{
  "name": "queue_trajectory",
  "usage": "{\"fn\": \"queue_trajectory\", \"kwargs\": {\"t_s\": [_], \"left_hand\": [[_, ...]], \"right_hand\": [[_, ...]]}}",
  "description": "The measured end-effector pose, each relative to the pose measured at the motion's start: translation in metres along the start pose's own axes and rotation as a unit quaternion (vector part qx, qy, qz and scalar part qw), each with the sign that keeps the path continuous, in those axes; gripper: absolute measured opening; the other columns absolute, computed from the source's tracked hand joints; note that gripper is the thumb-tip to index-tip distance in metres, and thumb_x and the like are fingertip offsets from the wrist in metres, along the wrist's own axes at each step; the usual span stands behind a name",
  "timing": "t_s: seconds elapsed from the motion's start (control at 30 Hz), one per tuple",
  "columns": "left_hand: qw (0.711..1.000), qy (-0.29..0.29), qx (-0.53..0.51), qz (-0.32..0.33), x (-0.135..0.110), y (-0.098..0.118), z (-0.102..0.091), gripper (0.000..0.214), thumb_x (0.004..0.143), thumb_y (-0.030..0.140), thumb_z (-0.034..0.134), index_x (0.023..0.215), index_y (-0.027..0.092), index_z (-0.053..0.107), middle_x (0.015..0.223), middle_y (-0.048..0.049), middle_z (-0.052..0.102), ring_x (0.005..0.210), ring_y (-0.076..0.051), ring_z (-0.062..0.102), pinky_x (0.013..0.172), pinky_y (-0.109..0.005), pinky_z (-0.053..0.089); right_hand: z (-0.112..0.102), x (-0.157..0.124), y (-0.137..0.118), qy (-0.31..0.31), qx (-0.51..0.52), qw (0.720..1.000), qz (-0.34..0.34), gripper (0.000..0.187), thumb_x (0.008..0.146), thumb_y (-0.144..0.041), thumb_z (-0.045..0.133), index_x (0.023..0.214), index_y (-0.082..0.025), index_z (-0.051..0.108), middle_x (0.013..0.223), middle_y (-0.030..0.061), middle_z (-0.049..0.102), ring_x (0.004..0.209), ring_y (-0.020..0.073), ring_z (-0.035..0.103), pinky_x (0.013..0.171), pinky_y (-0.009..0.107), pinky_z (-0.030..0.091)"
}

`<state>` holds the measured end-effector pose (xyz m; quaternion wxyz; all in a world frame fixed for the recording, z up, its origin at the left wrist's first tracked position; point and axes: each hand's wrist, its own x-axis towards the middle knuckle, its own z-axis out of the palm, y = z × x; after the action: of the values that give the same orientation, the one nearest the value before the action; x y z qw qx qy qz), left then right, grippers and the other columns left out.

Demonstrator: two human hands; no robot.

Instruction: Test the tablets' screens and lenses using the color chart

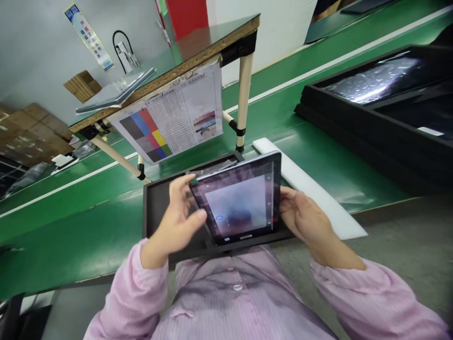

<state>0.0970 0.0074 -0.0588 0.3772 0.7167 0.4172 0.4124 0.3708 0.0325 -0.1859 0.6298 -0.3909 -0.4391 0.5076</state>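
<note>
I hold a tablet [240,203] with a lit screen in both hands, above a black tray [155,208] on the green belt. My left hand [177,219] grips its left edge, thumb on the screen's rim. My right hand [304,217] clasps its right edge from behind. The screen shows a pale blurred picture. Pink sleeves cover both my arms.
A colour test chart [170,118] hangs from a small raised shelf [198,47] behind the tray. A white foam strip [311,189] lies to the right. Stacked black trays [382,104] stand at far right. Cardboard boxes [31,132] sit at far left.
</note>
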Motion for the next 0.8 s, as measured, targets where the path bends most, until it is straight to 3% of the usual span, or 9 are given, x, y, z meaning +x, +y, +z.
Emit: {"fn": "queue_trajectory", "kwargs": {"t_s": [0.07, 0.1, 0.23, 0.37, 0.5, 0.63, 0.8], "left_hand": [[0.994, -0.02, -0.107, -0.027, -0.036, -0.02, 0.021, 0.092, 0.092, 0.041, 0.062, 0.155, 0.04, -0.005, 0.16, -0.0135, 0.02, 0.13, -0.026, 0.055, 0.103, -0.047, 0.052], [0.992, -0.033, -0.111, -0.044, -0.051, -0.031, 0.032, 0.096, 0.092, 0.04, 0.061, 0.156, 0.038, -0.01, 0.163, -0.0151, 0.017, 0.133, -0.027, 0.054, 0.106, -0.049, 0.051], [0.991, -0.076, 0.051, -0.096, -0.081, -0.061, 0.072, 0.099, 0.082, 0.036, 0.07, 0.156, 0.014, 0.008, 0.154, -0.0252, 0.038, 0.144, -0.039, 0.042, 0.119, -0.059, 0.036], [0.994, -0.006, 0.085, -0.075, -0.077, -0.066, 0.089, 0.103, 0.079, 0.039, 0.072, 0.151, 0.005, 0.007, 0.151, -0.0333, 0.036, 0.141, -0.04, 0.046, 0.115, -0.057, 0.042], [0.983, 0.137, 0.122, 0.006, -0.069, -0.066, 0.074, 0.101, 0.079, 0.042, 0.073, 0.149, 0.009, 0.007, 0.145, -0.0296, 0.042, 0.139, -0.037, 0.049, 0.116, -0.053, 0.042], [0.936, 0.274, 0.218, 0.036, -0.073, -0.072, 0.039, 0.108, 0.077, 0.045, 0.076, 0.151, 0.011, 0.006, 0.148, -0.0298, 0.037, 0.143, -0.038, 0.044, 0.118, -0.054, 0.039], [0.909, 0.298, 0.292, 0.015, -0.088, -0.09, 0.013, 0.119, 0.074, 0.046, 0.08, 0.153, 0.01, -0.001, 0.151, -0.0321, 0.032, 0.145, -0.038, 0.042, 0.118, -0.052, 0.038]], "right_hand": [[0.002, -0.002, 0.006, -0.007, 0.018, 0.999, 0.032, 0.067, 0.079, -0.082, 0.061, 0.083, -0.016, 0.069, 0.084, 0.0127, 0.067, 0.08, 0.0269, 0.069, 0.073, 0.039, 0.063], [0.003, -0.003, 0.008, -0.006, 0.025, 0.999, 0.046, 0.066, 0.077, -0.082, 0.065, 0.076, -0.016, 0.068, 0.08, 0.0126, 0.067, 0.077, 0.0274, 0.069, 0.071, 0.039, 0.063], [0.009, -0.007, 0.003, 0.021, 0.044, 0.997, 0.065, 0.063, 0.067, -0.081, 0.074, 0.075, -0.019, 0.068, 0.079, 0.0104, 0.067, 0.077, 0.0282, 0.07, 0.071, 0.039, 0.063], [0.025, -0.008, -0.023, 0.052, 0.054, 0.997, 0.033, 0.062, 0.064, -0.079, 0.078, 0.083, -0.021, 0.071, 0.09, 0.0094, 0.07, 0.085, 0.0278, 0.071, 0.076, 0.038, 0.064], [0.064, -0.009, -0.047, 0.06, 0.076, 0.995, 0.003, 0.064, 0.063, -0.079, 0.079, 0.087, -0.021, 0.071, 0.093, 0.0083, 0.07, 0.084, 0.0263, 0.071, 0.076, 0.037, 0.065], [0.113, -0.01, -0.039, 0.047, 0.109, 0.993, 0.012, 0.069, 0.06, -0.082, 0.079, 0.086, -0.018, 0.07, 0.088, 0.0089, 0.069, 0.076, 0.0256, 0.07, 0.07, 0.036, 0.064], [0.146, -0.011, 0.002, 0.007, 0.138, 0.99, -0.001, 0.066, 0.069, -0.08, 0.075, 0.07, -0.015, 0.062, 0.082, 0.0098, 0.068, 0.078, 0.025, 0.07, 0.067, 0.033, 0.063]]}}
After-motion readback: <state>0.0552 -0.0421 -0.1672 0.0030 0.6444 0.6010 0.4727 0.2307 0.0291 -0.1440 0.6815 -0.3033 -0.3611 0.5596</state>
